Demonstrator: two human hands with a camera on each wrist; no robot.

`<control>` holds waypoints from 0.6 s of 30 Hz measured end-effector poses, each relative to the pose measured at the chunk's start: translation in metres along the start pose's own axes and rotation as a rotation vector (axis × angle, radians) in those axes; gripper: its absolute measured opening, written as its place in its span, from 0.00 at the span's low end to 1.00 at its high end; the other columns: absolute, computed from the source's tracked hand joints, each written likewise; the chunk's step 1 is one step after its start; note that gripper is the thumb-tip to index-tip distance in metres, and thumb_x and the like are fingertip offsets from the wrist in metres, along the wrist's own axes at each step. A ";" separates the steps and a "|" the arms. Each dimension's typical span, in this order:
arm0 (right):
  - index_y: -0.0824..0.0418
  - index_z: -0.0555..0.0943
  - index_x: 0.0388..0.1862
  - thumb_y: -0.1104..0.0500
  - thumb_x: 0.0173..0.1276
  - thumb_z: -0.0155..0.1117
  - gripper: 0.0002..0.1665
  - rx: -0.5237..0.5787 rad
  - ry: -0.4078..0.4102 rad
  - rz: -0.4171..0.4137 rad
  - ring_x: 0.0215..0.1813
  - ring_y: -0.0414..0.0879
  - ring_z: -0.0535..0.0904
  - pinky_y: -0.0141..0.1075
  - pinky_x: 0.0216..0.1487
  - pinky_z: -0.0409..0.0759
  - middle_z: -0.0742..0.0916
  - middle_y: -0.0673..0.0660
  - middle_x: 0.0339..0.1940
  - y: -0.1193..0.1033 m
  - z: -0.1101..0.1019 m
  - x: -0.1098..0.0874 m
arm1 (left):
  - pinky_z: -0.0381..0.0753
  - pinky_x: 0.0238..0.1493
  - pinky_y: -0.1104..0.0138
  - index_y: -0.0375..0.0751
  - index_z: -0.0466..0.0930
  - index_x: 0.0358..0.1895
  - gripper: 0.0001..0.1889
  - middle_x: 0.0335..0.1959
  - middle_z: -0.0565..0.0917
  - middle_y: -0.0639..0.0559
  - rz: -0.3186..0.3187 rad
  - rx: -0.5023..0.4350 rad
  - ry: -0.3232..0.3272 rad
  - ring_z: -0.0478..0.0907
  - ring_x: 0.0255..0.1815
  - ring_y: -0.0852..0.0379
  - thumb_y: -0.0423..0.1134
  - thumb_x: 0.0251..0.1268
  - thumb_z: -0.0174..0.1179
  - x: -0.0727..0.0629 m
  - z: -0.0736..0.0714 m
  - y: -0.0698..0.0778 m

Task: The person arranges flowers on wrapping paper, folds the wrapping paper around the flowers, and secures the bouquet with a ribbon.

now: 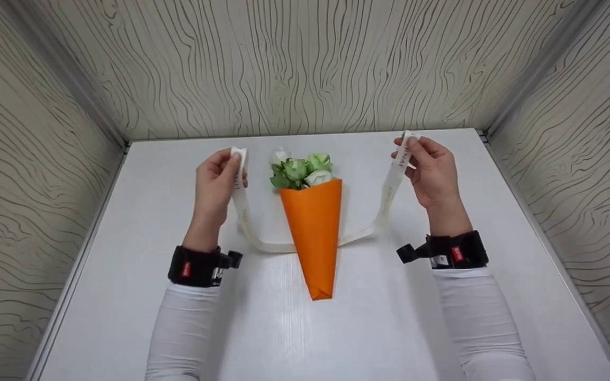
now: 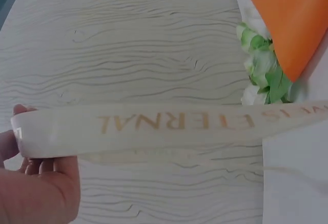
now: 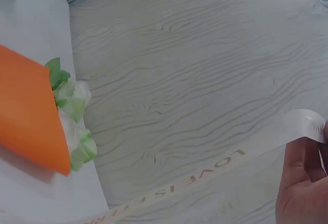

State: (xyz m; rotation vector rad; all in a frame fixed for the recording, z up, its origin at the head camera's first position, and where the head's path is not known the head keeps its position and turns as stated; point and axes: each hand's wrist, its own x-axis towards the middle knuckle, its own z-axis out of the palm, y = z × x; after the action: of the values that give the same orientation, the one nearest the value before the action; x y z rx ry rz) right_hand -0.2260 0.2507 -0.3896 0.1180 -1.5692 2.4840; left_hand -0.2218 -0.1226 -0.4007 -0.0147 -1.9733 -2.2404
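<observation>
A bouquet of white and pale green flowers (image 1: 295, 169) lies on the table, wrapped in an orange paper cone (image 1: 313, 233) with its narrow end toward me. Under the cone runs a cream ribbon (image 1: 276, 247), whose two ends rise on either side. My left hand (image 1: 215, 180) pinches one end, left of the flowers. The other end is pinched by my right hand (image 1: 432, 169), to the right and slightly higher. Printed letters, "ETERNAL" among them, show on the ribbon (image 2: 174, 126) in the left wrist view. The stretch beneath the cone is hidden.
The white table (image 1: 389, 328) has wood-grain patterned panels behind it (image 1: 294, 69) and on both sides. Each wrist carries a black strap (image 1: 194, 266) with a small camera. White sleeves cover both forearms.
</observation>
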 end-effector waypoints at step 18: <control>0.70 0.83 0.51 0.65 0.72 0.60 0.13 -0.248 -0.468 0.035 0.61 0.64 0.75 0.47 0.66 0.68 0.85 0.67 0.51 0.047 0.081 0.000 | 0.76 0.34 0.64 0.34 0.79 0.53 0.12 0.32 0.76 0.44 0.022 0.095 -0.590 0.71 0.31 0.50 0.37 0.77 0.51 0.001 0.083 -0.027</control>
State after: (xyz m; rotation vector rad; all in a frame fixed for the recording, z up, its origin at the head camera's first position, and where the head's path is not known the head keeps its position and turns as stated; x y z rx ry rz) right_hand -0.2391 0.1588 -0.3959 0.6801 -2.0549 2.3740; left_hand -0.2342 -0.0377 -0.4159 -0.7622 -2.3219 -2.3043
